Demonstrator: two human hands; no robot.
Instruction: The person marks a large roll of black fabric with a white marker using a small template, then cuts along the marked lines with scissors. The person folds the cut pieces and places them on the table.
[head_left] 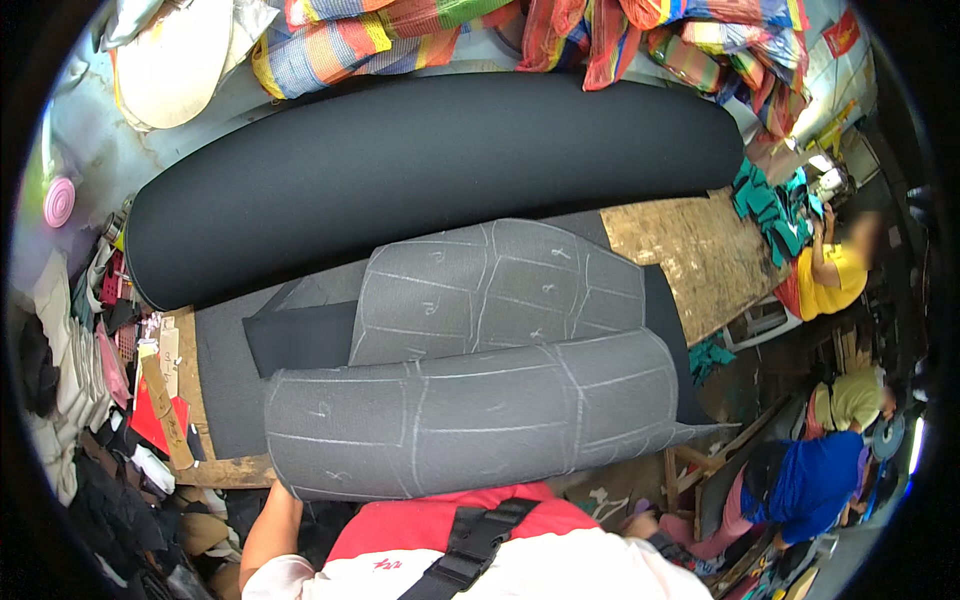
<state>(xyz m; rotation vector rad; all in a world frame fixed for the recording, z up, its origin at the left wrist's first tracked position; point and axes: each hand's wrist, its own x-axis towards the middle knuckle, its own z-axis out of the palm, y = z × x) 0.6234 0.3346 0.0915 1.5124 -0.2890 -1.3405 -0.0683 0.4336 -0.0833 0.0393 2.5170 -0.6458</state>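
A grey sheet of fabric (490, 410) with chalked outlines lies curled on the table in front of me, its near part bulging up and over the table's near edge. More of the chalk-marked grey fabric (430, 290) lies flat just behind the curl. My left forearm (270, 530) reaches up to the sheet's near left corner, where the fabric covers my left hand and its fingers. My right arm and hand do not show. Under the sheet, dark cloth (290, 338) sticks out on the left.
A thick black fabric roll (440, 150) lies across the table's far side. Bare wooden tabletop (690, 255) shows at right. Cardboard strips (165, 410) lie at the left edge. People in a yellow shirt (830, 280) and a blue shirt (815, 490) are at right, near teal cloth pieces (775, 210).
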